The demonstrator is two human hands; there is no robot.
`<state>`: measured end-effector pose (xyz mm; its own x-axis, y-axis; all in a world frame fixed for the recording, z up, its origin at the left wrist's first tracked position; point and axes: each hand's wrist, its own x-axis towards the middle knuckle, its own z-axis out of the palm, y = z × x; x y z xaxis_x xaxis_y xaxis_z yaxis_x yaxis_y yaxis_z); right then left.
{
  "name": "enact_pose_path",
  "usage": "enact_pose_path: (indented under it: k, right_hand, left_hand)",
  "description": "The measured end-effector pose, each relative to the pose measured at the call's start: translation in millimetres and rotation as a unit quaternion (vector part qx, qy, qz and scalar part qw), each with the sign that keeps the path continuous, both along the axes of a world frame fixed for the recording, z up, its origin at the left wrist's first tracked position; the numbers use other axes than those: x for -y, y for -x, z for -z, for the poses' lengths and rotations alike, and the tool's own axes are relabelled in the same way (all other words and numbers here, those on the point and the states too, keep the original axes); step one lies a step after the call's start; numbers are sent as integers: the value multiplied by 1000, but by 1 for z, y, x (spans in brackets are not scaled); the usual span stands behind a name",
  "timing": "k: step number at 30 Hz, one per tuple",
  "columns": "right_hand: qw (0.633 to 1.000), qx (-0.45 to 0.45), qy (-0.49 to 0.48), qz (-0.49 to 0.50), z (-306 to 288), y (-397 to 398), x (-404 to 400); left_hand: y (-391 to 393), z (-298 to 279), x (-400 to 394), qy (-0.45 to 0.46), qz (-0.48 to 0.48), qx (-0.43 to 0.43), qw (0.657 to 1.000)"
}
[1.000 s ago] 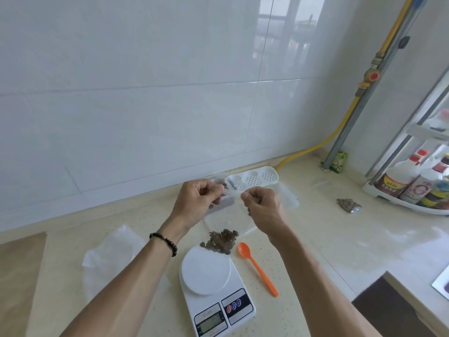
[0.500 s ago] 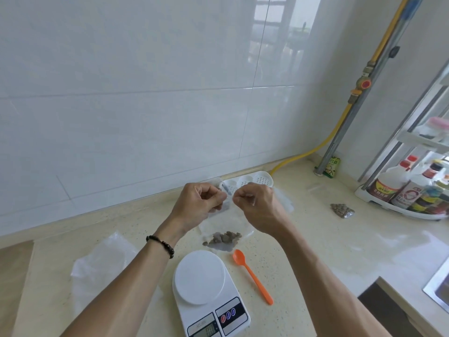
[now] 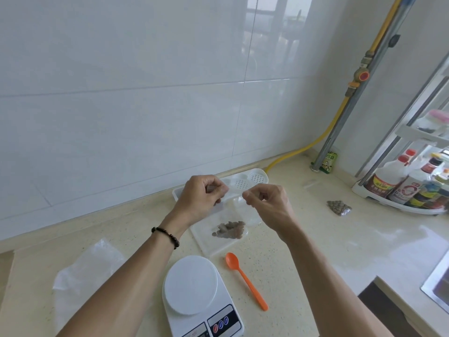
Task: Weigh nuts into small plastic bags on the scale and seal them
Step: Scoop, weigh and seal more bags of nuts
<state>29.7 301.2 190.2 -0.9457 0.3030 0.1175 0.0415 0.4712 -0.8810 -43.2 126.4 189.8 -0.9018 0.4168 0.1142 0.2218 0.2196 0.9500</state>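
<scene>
The scale (image 3: 202, 297) runs off the bottom edge, its display cut away. A left hand (image 3: 202, 197) hides part of the white tray (image 3: 255, 177) behind. Bottle labels (image 3: 398, 190) blur at right, where a sink (image 3: 437, 290) is cropped.

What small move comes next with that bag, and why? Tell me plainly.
Probably run the pinch along the bag's top edge to press the seal shut. The left hand and right hand each pinch the top of the small clear bag, held up off the counter with the nuts hanging at its bottom. The scale is bare, so weighing looks done.
</scene>
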Motion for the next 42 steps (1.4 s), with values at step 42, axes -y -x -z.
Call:
enact_pose_path:
  k: [42]
  right_hand:
    - [908, 215, -354, 69, 227, 49, -396]
  left_hand:
    - [88, 223, -414, 496, 234, -214, 809]
